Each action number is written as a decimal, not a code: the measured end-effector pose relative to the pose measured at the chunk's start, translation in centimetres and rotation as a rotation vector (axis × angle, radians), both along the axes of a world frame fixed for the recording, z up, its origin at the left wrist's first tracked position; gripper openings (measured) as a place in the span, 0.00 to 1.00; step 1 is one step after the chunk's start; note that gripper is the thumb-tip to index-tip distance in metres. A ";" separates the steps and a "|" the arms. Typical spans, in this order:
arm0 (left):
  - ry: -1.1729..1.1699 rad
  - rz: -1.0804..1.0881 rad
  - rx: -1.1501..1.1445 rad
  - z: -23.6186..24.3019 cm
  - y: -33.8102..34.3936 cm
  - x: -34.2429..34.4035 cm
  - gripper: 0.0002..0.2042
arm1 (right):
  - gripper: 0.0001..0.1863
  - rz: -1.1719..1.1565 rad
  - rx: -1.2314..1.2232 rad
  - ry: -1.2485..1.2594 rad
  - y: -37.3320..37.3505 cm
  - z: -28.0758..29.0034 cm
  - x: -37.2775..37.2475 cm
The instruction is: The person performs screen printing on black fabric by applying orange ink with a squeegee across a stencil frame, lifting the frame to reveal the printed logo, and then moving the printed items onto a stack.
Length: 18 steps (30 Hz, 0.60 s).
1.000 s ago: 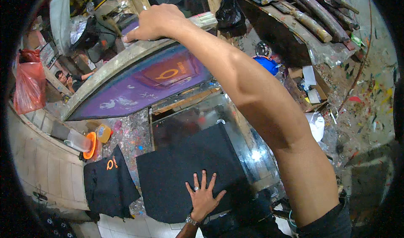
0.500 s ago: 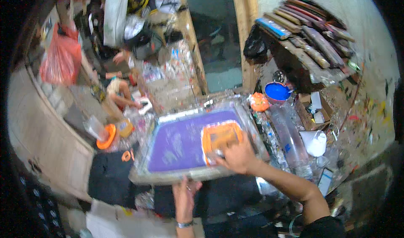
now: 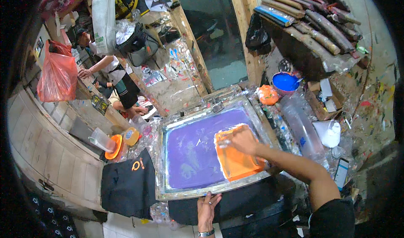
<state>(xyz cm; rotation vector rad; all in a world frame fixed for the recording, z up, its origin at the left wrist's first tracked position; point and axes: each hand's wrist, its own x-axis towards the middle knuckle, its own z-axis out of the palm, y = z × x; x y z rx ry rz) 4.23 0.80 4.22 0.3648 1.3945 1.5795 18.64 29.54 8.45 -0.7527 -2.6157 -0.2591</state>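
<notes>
A wooden screen printing frame (image 3: 162, 170) with a purple mesh (image 3: 191, 147) lies on the worktable. Orange ink (image 3: 242, 168) covers a pale-edged rectangle on the mesh's right part. My right hand (image 3: 244, 141) is closed over this patch, on a squeegee mostly hidden beneath the fingers; the forearm reaches in from the right. My left hand (image 3: 206, 210), with a metal band at its wrist, grips the near edge of the frame, fingertips at the wood. Black cloth (image 3: 181, 210) sticks out below the frame, and a black fabric piece with an orange mark (image 3: 128, 185) lies to its left.
Right of the frame are an orange lump (image 3: 267, 94), a bowl of blue ink (image 3: 286, 82), a clear plastic sleeve (image 3: 301, 122), a white bottle (image 3: 328, 132) and a phone (image 3: 341, 172). Clear cups (image 3: 103, 141) stand left. Squeegees (image 3: 320, 31) pile up far right. Another person (image 3: 118, 76) is at the back left.
My right hand has moved toward the far side of the orange patch, and more smooth orange shows on its near side. The view has shifted; my left hand stays at the frame's near edge.
</notes>
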 end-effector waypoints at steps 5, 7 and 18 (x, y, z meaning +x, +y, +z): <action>0.061 -0.109 -0.212 -1.1 -0.7 -1.6 0.22 | 0.13 0.239 0.022 0.000 -1.8 -1.9 0.7; 0.070 -0.163 -0.256 -1.9 -0.9 -2.2 0.21 | 0.14 0.287 -0.185 -0.105 -1.1 1.0 0.3; 0.052 -0.156 -0.235 -2.4 -0.6 -1.6 0.22 | 0.13 0.249 0.072 0.003 -3.3 -4.1 0.9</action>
